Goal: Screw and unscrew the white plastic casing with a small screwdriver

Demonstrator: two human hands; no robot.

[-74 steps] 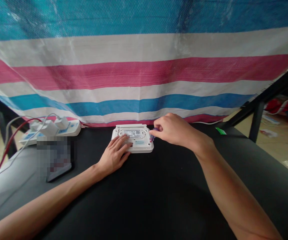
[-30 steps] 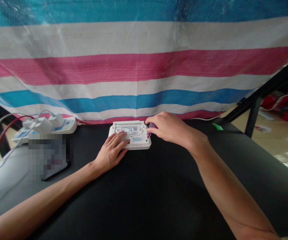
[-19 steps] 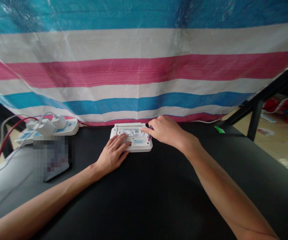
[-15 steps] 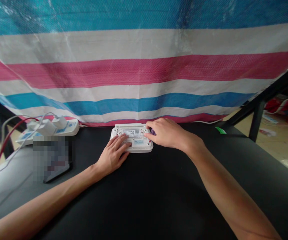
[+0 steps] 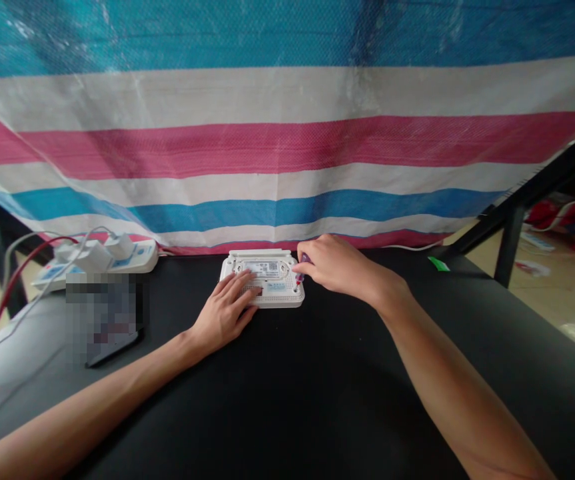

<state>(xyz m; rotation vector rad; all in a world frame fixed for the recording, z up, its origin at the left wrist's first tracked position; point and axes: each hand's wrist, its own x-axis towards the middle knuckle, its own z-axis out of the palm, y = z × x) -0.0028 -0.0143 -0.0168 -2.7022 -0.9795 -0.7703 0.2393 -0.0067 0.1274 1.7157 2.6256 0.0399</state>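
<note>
Rolled since earlier, the right hand pinches a screwdriver on the router at four o'clock, left hand spread at eight.

Router placed at the middle of the table's far side, just before the hanging sheet. Its left part is overlaid by the left hand; at its right end the screwdriver is held by the right hand, tip down at the near right corner. Far left, plugs are seated in the power strip; a partly masked object is placed before it. Packet located far right.
</note>
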